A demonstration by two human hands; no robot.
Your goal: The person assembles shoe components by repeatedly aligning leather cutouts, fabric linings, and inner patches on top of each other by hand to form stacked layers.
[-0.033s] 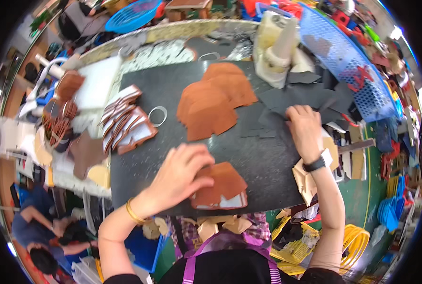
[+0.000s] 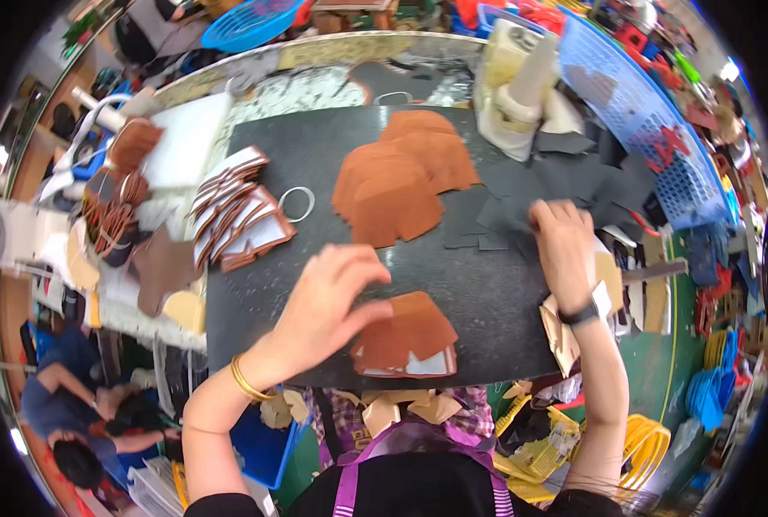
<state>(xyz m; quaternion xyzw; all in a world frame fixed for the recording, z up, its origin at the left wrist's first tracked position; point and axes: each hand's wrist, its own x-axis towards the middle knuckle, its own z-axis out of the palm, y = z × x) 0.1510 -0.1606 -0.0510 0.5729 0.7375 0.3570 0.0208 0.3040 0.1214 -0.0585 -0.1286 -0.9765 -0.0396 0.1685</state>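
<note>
My left hand [image 2: 319, 302] is open with thumb and fingers apart, at the left side of a small stack of brown leather pieces [image 2: 410, 323] with white undersides, near the table's front edge. The thumb overlaps the stack's upper left in view; whether it touches, I cannot tell. Over at the right, my right hand [image 2: 565, 254] has its fingers bent and drawn together at the edge of a loose heap of dark grey pieces [image 2: 530, 185]. What its fingertips hold, if anything, is hidden. Beyond the hands lies a fanned pile of brown leather pieces [image 2: 393, 189].
White-edged brown pieces [image 2: 242, 215] are stacked on the black tabletop [image 2: 332, 362] at left, beside a white ring [image 2: 298, 204]. A cream machine post [image 2: 509, 103] stands at the back right, next to a blue perforated basket [image 2: 643, 103]. Tan pieces [image 2: 561, 336] hang by the right edge.
The view has shifted slightly, moving the table's contents a little to the right. My right hand's fingertips have come slightly nearer to me along the grey heap. My left hand stays open beside the stack.
</note>
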